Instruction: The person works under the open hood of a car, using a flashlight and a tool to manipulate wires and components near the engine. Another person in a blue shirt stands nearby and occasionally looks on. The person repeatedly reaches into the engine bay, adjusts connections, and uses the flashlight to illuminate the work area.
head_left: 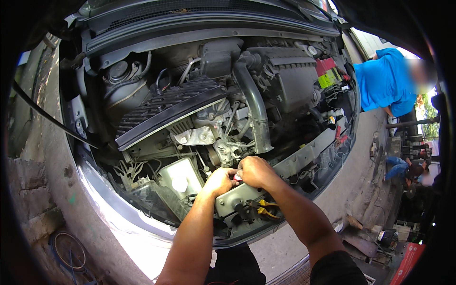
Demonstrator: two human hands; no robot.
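Note:
My left hand (220, 182) and my right hand (256, 172) meet over the front crossmember (237, 195) of an open engine bay. Fingers of both hands are closed and pinched together around a small red and white piece (236, 177); its kind is too small and covered to tell. Just below my right hand, a pair of pliers with yellow handles (267, 209) rests at the front of the crossmember, its dark jaws pointing left. Behind my hands, a black air duct (254, 107) runs down from the engine and ends close to my right knuckles.
A black ribbed cover (168, 111) lies over the engine. A pale reservoir (181, 178) stands left of my hands. At the right are a battery with a red cover (326, 66) and red clips with thin wires (339, 135). A person in a blue shirt (384, 80) stands beyond the right fender.

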